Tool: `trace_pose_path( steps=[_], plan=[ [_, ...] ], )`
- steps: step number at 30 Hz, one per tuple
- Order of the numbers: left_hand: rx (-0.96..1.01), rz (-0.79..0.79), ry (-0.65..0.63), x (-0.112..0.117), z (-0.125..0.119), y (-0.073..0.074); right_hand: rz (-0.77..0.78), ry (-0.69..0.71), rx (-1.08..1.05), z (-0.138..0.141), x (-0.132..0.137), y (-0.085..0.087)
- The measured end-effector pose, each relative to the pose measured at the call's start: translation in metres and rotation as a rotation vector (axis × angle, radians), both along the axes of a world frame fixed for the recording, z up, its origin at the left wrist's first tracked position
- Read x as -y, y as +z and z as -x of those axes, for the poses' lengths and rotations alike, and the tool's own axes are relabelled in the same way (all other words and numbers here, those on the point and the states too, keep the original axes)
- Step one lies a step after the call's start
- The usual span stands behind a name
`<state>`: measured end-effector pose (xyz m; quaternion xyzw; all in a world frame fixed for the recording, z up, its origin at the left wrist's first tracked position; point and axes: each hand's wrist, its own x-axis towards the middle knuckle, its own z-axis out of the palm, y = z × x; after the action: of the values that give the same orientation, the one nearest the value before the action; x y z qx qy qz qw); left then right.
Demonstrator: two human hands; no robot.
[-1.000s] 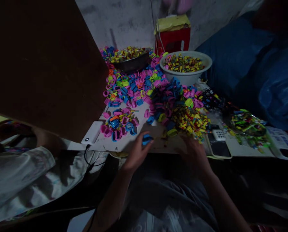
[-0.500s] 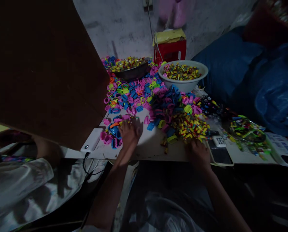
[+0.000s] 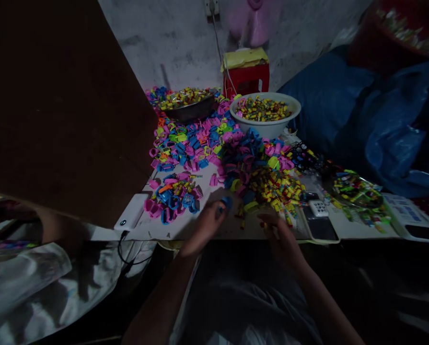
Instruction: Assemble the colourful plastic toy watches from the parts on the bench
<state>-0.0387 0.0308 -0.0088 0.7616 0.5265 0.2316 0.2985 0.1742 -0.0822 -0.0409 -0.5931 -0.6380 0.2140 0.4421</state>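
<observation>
In the head view, my left hand is closed around a blue plastic toy watch, above the front of the white table. To its left lies a small group of pink, blue and orange toy watches. My right hand has its fingers pinched at the near edge of a heap of yellow-and-red wrapped candies. One small candy shows at those fingertips, though dimly. A larger pile of toy watches spreads behind both hands.
A metal bowl and a white basin at the back hold more candies. Phones and a white power bank lie along the front. A large brown board stands left; blue sacks bulge at right. Another person's arm shows at left.
My left hand has left the small group and moved right, now with a blue toy watch in it. My right hand has drawn left, away from the candy heap, with a candy at its fingertips.
</observation>
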Motion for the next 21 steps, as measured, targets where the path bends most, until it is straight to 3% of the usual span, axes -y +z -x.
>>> trace_pose_path(
  steps=[3, 5, 7, 10, 13, 15, 17, 19, 21],
  plan=[
    [0.287, 0.244, -0.136, 0.043, 0.004, 0.012, -0.093, 0.193, -0.031, 0.023, 0.006, 0.017],
    [0.542, 0.414, -0.141, 0.061, 0.004, 0.015, -0.160, 0.308, -0.029, 0.036, 0.011, 0.025],
    [0.723, 0.484, -0.018, 0.069, 0.004, 0.016, -0.185, 0.346, -0.062, 0.043, 0.016, 0.030],
    [0.925, 0.548, 0.184, 0.073, 0.000, 0.017, -0.092, 0.355, -0.198, 0.047, 0.027, 0.035],
    [1.065, 0.694, 0.254, 0.077, -0.006, 0.021, 0.032, 0.431, -0.294, 0.046, 0.037, 0.039],
    [1.081, 0.761, 0.224, 0.082, -0.008, 0.025, 0.051, 0.376, -0.305, 0.044, 0.040, 0.041],
    [0.996, 0.750, 0.160, 0.087, -0.010, 0.031, 0.003, 0.226, -0.280, 0.040, 0.040, 0.044],
    [0.835, 0.660, 0.125, 0.092, -0.009, 0.037, -0.048, 0.118, -0.227, 0.037, 0.039, 0.047],
    [0.686, 0.561, 0.102, 0.095, -0.008, 0.044, -0.071, 0.108, -0.162, 0.035, 0.038, 0.052]
  ],
)
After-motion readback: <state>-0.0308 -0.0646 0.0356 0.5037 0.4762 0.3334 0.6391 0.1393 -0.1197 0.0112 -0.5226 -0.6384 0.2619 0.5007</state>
